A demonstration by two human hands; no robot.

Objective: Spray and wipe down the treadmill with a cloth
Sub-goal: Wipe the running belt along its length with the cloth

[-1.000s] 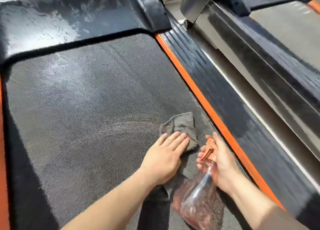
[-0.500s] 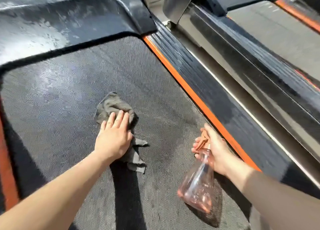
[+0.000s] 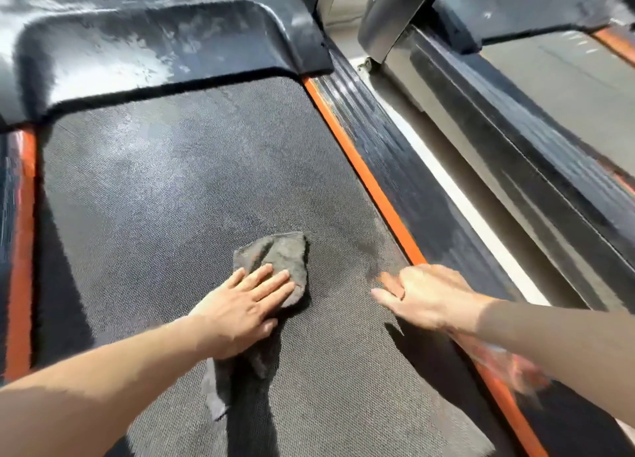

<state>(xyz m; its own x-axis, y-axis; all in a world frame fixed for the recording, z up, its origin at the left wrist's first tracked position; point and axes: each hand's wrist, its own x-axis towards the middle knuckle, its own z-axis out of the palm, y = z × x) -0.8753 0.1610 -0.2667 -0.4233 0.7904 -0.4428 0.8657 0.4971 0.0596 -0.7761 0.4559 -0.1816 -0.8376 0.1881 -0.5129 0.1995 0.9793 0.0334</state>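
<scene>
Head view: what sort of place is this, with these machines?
Probably a gym: a treadmill belt with orange-edged rails, and a second treadmill close beside it on the right. The left hand presses a cloth on the belt and the right hand holds a bottle.

The left hand (image 3: 240, 314) covers the middle of the cloth (image 3: 285, 254). The spray bottle (image 3: 508, 367) is an orange blur (mostly hidden under the forearm (image 3: 556, 346)), and the smeared right hand (image 3: 429, 295) hides its own grip.
</scene>
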